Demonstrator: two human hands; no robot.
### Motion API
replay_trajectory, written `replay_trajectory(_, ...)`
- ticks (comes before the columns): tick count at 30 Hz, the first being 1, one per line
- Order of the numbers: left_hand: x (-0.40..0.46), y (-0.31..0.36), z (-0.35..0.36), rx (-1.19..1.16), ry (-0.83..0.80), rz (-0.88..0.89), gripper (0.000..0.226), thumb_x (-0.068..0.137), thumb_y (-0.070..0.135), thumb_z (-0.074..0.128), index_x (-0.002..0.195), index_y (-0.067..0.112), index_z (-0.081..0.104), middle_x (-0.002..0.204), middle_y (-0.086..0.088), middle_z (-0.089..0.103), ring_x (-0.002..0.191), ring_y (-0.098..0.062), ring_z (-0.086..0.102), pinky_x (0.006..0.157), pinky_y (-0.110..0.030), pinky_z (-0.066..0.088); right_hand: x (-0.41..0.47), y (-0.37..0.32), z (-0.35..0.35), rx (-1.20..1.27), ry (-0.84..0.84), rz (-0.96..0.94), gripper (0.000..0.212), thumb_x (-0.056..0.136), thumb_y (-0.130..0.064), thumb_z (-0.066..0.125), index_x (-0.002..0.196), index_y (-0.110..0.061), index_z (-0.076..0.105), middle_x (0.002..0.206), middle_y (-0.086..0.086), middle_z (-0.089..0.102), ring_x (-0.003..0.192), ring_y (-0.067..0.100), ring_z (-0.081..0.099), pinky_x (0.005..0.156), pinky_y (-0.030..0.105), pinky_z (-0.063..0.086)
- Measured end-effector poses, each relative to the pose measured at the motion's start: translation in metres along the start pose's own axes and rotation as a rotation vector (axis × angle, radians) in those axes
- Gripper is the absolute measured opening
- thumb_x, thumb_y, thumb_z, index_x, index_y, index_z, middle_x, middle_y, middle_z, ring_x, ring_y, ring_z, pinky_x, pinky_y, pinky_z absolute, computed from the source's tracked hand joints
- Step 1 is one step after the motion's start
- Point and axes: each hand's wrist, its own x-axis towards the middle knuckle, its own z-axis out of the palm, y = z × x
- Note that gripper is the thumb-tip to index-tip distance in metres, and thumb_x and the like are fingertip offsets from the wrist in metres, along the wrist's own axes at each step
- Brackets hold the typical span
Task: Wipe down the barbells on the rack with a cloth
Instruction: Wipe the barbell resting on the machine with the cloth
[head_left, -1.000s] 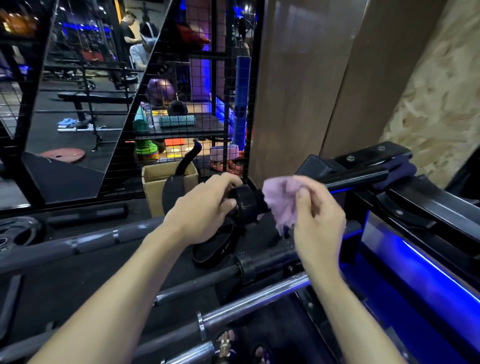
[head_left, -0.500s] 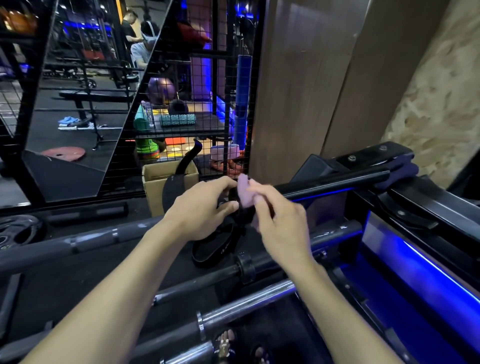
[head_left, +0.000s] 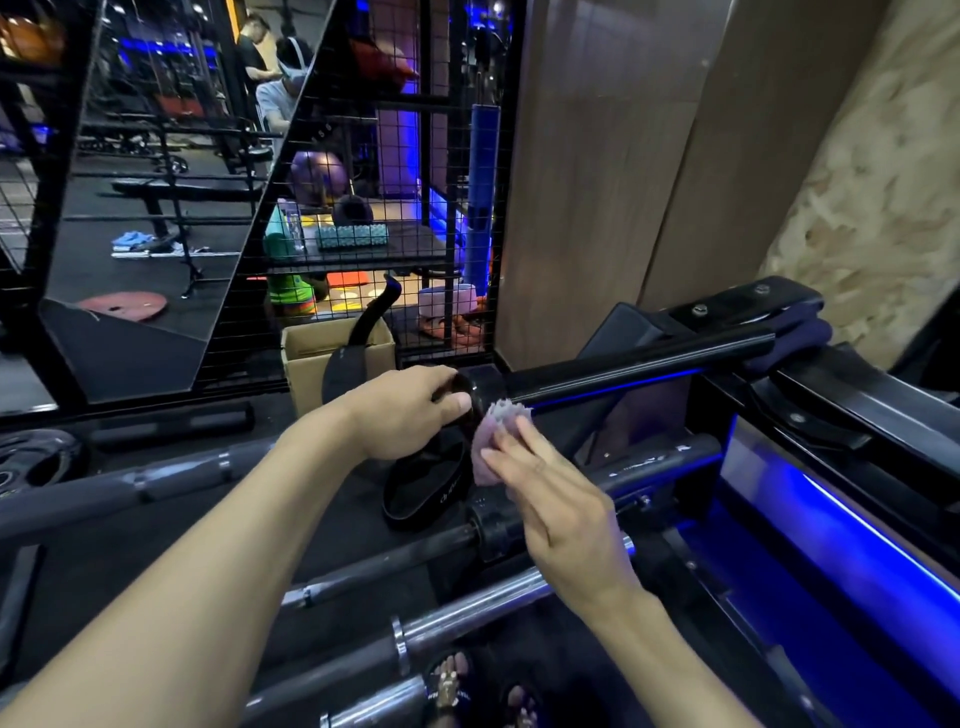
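A black barbell (head_left: 623, 371) lies highest on the rack, its sleeve running up to the right. My left hand (head_left: 405, 410) grips that bar just left of its black collar (head_left: 485, 387). My right hand (head_left: 550, 499) holds a small purple cloth (head_left: 493, 436) under its fingers, right below the collar. Further barbells lie lower on the rack: a black one (head_left: 395, 558) and a chrome one (head_left: 467, 616).
The black rack frame (head_left: 857, 410) with a blue-lit panel (head_left: 831, 519) fills the right. A black lifting belt (head_left: 431, 483) lies under my hands. A cardboard box (head_left: 311, 358) and a wire mesh cage (head_left: 395, 171) stand behind. Grey bars (head_left: 104, 493) lie left.
My right hand with the cloth moved from the sleeve leftward onto the collar, then dropped just below it. My left hand kept its grip on the bar.
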Motion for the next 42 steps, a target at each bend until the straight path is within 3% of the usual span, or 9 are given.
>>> replay_trajectory(8, 0.003, 0.001, -0.004, -0.072, -0.099, -0.076, 0.040, 0.105, 0.049, 0.046, 0.123, 0.019, 0.065, 0.118, 0.001, 0.070, 0.113, -0.018, 0.063, 0.106, -0.042, 0.047, 0.081, -0.009, 0.000, 0.036, -0.063, 0.167, 0.043, 0.103, -0.008, 0.047, 0.142, -0.016, 0.062, 0.150, 0.000, 0.056, 0.147, 0.016, 0.043, 0.122, 0.042, 0.034)
replay_trajectory(14, -0.001, 0.006, -0.001, -0.107, -0.022, -0.029, 0.031, 0.107, 0.033, 0.049, 0.133, 0.018, 0.056, 0.122, -0.002, 0.066, 0.113, -0.021, 0.061, 0.100, -0.037, 0.047, 0.013, -0.018, 0.005, 0.142, 0.075, 0.174, 0.044, 0.096, 0.007, 0.057, 0.138, -0.007, 0.064, 0.152, 0.001, 0.052, 0.146, 0.015, 0.044, 0.120, 0.034, 0.037)
replay_trajectory(21, -0.003, 0.003, 0.000, -0.117, -0.020, -0.054, 0.043, 0.106, 0.041, 0.048, 0.148, 0.035, 0.042, 0.139, 0.003, 0.060, 0.127, -0.020, 0.057, 0.111, -0.044, 0.043, 0.022, -0.016, -0.028, 0.334, 0.334, 0.661, 0.035, 0.103, -0.006, 0.056, 0.123, -0.028, 0.075, 0.116, -0.024, 0.073, 0.112, -0.004, 0.066, 0.097, 0.027, 0.054)
replay_trajectory(24, -0.006, -0.001, 0.003, -0.093, 0.042, 0.001, 0.040, 0.098, 0.052, 0.047, 0.136, 0.058, 0.036, 0.121, 0.008, 0.070, 0.111, -0.021, 0.066, 0.099, -0.051, 0.051, 0.066, -0.020, -0.037, 0.268, 0.444, 0.590, 0.034, 0.103, -0.010, 0.054, 0.119, -0.031, 0.075, 0.110, -0.030, 0.072, 0.105, -0.009, 0.065, 0.087, 0.012, 0.049)
replay_trajectory(26, -0.005, -0.005, 0.003, -0.087, 0.054, 0.010, 0.041, 0.089, 0.064, 0.042, 0.130, 0.063, 0.037, 0.115, 0.011, 0.071, 0.109, -0.019, 0.067, 0.097, -0.051, 0.052, 0.082, -0.026, -0.025, 0.244, 0.357, 0.481, 0.034, 0.102, -0.006, 0.054, 0.113, -0.029, 0.076, 0.104, -0.032, 0.071, 0.098, -0.013, 0.063, 0.086, 0.012, 0.047)
replay_trajectory(29, -0.003, -0.007, 0.003, -0.103, 0.030, 0.041, 0.049, 0.086, 0.074, 0.040, 0.134, 0.061, 0.038, 0.122, 0.014, 0.069, 0.112, -0.017, 0.066, 0.098, -0.049, 0.052, 0.058, -0.032, 0.009, 0.179, 0.210, 0.252, 0.029, 0.102, 0.000, 0.057, 0.123, -0.010, 0.075, 0.135, -0.007, 0.068, 0.129, 0.001, 0.057, 0.112, 0.025, 0.043)
replay_trajectory(34, -0.003, 0.000, 0.002, -0.062, 0.033, 0.012, 0.042, 0.106, 0.040, 0.048, 0.147, 0.040, 0.041, 0.121, 0.001, 0.066, 0.111, -0.020, 0.063, 0.098, -0.039, 0.049, 0.002, -0.013, 0.023, 0.147, 0.235, 0.155, 0.031, 0.098, 0.002, 0.061, 0.126, -0.003, 0.072, 0.143, 0.005, 0.061, 0.141, 0.019, 0.052, 0.115, 0.038, 0.045)
replay_trajectory(38, 0.001, -0.001, 0.000, -0.065, 0.018, 0.023, 0.043, 0.107, 0.037, 0.049, 0.149, 0.035, 0.043, 0.122, 0.002, 0.066, 0.114, -0.020, 0.062, 0.100, -0.036, 0.048, 0.007, -0.009, 0.028, 0.026, 0.224, 0.091, 0.036, 0.099, 0.007, 0.057, 0.128, -0.007, 0.071, 0.145, 0.002, 0.058, 0.142, 0.022, 0.051, 0.119, 0.047, 0.039)
replay_trajectory(42, 0.003, -0.007, 0.003, -0.116, 0.017, 0.087, 0.015, 0.105, 0.026, 0.051, 0.117, 0.027, 0.060, 0.113, 0.003, 0.071, 0.112, -0.020, 0.065, 0.102, -0.042, 0.050, 0.066, -0.012, 0.029, 0.056, 0.174, 0.140, 0.036, 0.102, -0.002, 0.055, 0.134, -0.011, 0.068, 0.145, 0.000, 0.059, 0.142, 0.023, 0.051, 0.122, 0.045, 0.034)
